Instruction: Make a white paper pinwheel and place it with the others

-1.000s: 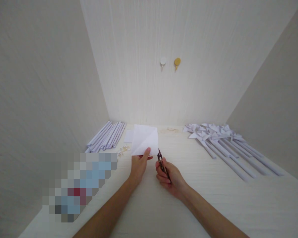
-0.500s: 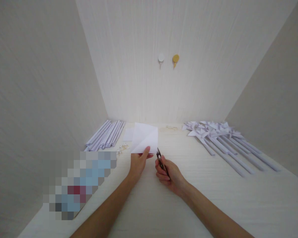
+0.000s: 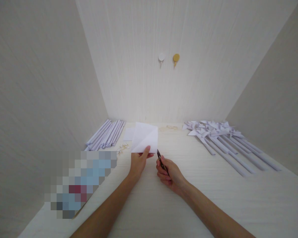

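My left hand (image 3: 138,163) grips a square sheet of white paper (image 3: 144,136) by its lower edge, thumb on top and fingers underneath. A faint diagonal crease runs across the sheet. In my right hand (image 3: 171,171) is a pair of dark thread snips (image 3: 161,160), its blades pressed together. The tip points up towards the lower right corner of the paper; whether it touches the sheet I cannot tell. Behind the held sheet, partly hidden, more white paper (image 3: 128,134) lies on the table.
Rolled white paper sticks (image 3: 109,132) lie at the back left, small whitish pieces (image 3: 123,148) just in front. A blurred-out object (image 3: 89,178) is at the left. Paper pinwheels on sticks (image 3: 211,130) are piled at the right. Two hooks (image 3: 176,58) hang on the back wall.
The blades of the snips, slightly apart before, have come together. My left hand and the paper have hardly moved.
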The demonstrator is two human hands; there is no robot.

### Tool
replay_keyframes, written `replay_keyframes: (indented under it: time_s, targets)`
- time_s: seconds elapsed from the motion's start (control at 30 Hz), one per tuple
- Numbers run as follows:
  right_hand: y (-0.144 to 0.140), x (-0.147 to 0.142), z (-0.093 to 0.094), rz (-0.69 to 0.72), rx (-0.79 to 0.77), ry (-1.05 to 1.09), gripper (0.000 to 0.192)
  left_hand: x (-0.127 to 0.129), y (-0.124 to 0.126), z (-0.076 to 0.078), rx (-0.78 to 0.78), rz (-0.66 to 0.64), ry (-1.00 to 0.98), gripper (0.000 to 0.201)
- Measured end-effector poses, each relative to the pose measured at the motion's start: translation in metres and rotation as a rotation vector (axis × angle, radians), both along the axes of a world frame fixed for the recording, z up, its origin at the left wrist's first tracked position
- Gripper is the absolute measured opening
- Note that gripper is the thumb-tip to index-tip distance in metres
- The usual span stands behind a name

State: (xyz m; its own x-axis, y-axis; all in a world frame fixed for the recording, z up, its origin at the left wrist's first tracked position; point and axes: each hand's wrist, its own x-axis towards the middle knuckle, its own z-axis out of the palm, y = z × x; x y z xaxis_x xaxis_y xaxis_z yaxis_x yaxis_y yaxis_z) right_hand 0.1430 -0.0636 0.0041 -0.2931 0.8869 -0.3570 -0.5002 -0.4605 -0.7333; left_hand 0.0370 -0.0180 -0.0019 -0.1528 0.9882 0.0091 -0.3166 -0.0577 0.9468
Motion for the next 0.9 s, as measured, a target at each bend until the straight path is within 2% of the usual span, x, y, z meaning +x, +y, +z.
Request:
replay_keyframes:
  time_s: [0.2,0.43,0.63,0.9]
  targets:
    - [0.000,-0.001,-0.002,-0.036,0.029,-0.007,0.032,0.000,0.000,0.000,0.002,0.012,-0.021,0.029]
    - [-0.002,-0.006,-0.008,-0.042,0.219,-0.137,0.043,-0.003,0.005,-0.005,-0.010,0.032,-0.087,0.033]
    - [-0.002,-0.004,-0.010,-0.025,0.277,-0.241,0.044,-0.005,0.007,-0.008,-0.030,-0.035,-0.129,0.035]
    - [-0.003,-0.005,-0.010,-0.016,0.301,-0.251,0.040,-0.004,0.005,-0.008,-0.033,-0.096,-0.126,0.037]
